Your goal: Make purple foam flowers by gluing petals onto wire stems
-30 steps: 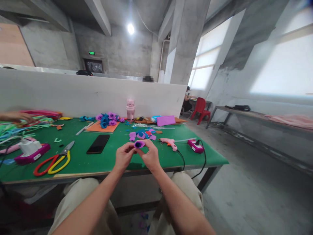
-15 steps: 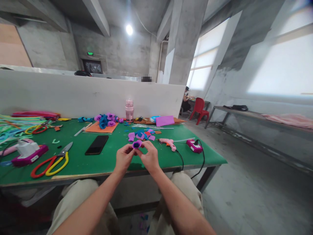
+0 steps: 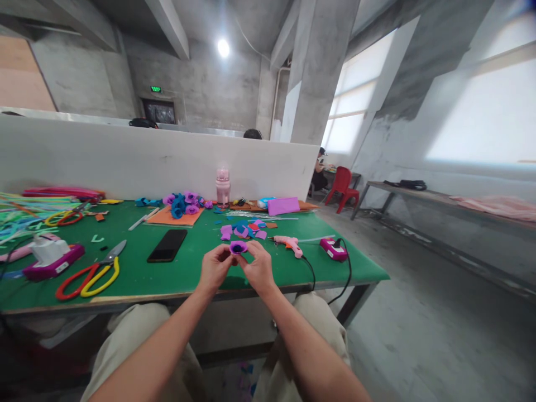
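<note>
Both my hands meet above the near edge of the green table (image 3: pixel 176 276). My left hand (image 3: pixel 214 268) and my right hand (image 3: pixel 258 267) pinch a small purple paper flower (image 3: pixel 238 247) with a dark blue centre between their fingertips. Just beyond it on the table lie several loose purple, blue and orange paper petals (image 3: pixel 245 230). A pink glue gun (image 3: pixel 288 243) rests to the right of my right hand, its cord running to a pink power strip (image 3: pixel 334 248).
A black phone (image 3: pixel 168 245) and red-and-yellow scissors (image 3: pixel 90 273) lie left of my hands. Finished purple and blue flowers (image 3: pixel 182 204) sit on orange paper by a pink bottle (image 3: pixel 223 186). A white partition (image 3: pixel 146 162) backs the table. A red chair (image 3: pixel 344 188) stands far right.
Another person's hand at the table's far left edge has withdrawn. My fingers have turned the purple flower slightly; my hands stay in the same place.
</note>
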Tool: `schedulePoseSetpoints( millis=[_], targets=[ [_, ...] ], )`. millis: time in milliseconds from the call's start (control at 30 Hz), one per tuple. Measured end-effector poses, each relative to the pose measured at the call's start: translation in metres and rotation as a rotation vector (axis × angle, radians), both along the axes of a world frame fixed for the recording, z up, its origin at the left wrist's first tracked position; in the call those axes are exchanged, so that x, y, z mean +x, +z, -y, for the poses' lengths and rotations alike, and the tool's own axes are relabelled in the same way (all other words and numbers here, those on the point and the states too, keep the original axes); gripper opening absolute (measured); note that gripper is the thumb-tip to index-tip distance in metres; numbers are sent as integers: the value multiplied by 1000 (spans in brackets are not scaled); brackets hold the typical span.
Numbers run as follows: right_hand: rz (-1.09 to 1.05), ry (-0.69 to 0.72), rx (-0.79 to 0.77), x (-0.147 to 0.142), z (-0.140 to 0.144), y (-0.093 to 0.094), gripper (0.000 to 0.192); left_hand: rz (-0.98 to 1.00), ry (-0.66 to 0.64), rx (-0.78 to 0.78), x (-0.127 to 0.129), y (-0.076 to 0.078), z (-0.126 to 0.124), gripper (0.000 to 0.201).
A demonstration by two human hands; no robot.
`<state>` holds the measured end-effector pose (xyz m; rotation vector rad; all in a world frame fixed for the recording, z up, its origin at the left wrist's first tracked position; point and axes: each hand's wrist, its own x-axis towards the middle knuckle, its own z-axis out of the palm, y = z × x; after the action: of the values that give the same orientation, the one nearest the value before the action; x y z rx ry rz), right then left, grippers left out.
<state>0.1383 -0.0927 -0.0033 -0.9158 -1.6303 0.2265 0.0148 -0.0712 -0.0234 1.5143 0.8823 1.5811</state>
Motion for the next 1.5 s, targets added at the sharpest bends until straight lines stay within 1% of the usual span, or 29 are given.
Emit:
schedulePoseSetpoints(
  millis=[67, 100, 233, 267, 367, 433, 533, 600, 700, 800, 900, 1000, 1067, 1100, 1167, 1233, 1300, 1367, 1433, 1467, 1500],
  targets=[
    [11, 12, -9, 1, 0, 0, 12, -14, 5, 5, -1, 0, -1, 10],
    [14, 23, -12, 1, 0, 0, 15, -23, 19, 14, -3, 0, -2, 10],
    [-14, 65, -31, 5, -4, -2, 44, 2, 100, 12, -11, 6, -4, 10],
    [-37, 61, -49, 7, -6, -4, 47, 23, 129, -4, -14, 8, -4, 10],
    [-122, 27, -150, 12, -13, -12, 42, 98, 240, -45, -22, 14, -7, 12],
    [-186, 18, -242, 15, -17, -18, 38, 179, 281, -76, -27, 17, -11, 17],
    [-265, 52, -355, 20, -22, -26, 33, 298, 263, -158, -32, 21, -18, 23],
    [-280, 85, -388, 23, -23, -29, 30, 333, 236, -216, -34, 22, -23, 25],
    [-292, 112, -425, 25, -23, -32, 27, 314, 209, -252, -35, 22, -31, 26],
    [-305, 161, -465, 22, -29, -29, 25, 228, 203, -214, -35, 25, -41, 24],
    [-291, 238, -501, 14, -48, -19, 23, 133, 176, -189, -34, 30, -56, 22],
    [-314, 310, -567, 12, -80, -9, 23, 111, 148, -212, -33, 34, -74, 22],
    [-330, 296, -579, 19, -104, -6, 23, 127, 159, -230, -34, 31, -83, 23],
    [-317, 253, -560, 25, -116, -7, 23, 137, 174, -239, -35, 29, -86, 23],
    [-274, 119, -517, 38, -134, -12, 22, 158, 210, -260, -39, 22, -90, 23],
    [-203, -3, -516, 48, -144, -22, 26, 169, 232, -279, -45, 16, -89, 22],
    [-21, -46, -515, 51, -146, -31, 25, 159, 221, -299, -49, 13, -86, 21],
    [234, -51, -503, 46, -144, -39, 19, 133, 204, -307, -50, 13, -82, 20],
    [446, -78, -509, 37, -139, -41, 11, 125, 214, -299, -49, 13, -79, 20],
    [512, -106, -516, 33, -137, -41, 11, 126, 220, -293, -48, 13, -77, 21],
    [554, -136, -516, 29, -135, -40, 15, 127, 222, -286, -46, 13, -76, 21]
  ],
)
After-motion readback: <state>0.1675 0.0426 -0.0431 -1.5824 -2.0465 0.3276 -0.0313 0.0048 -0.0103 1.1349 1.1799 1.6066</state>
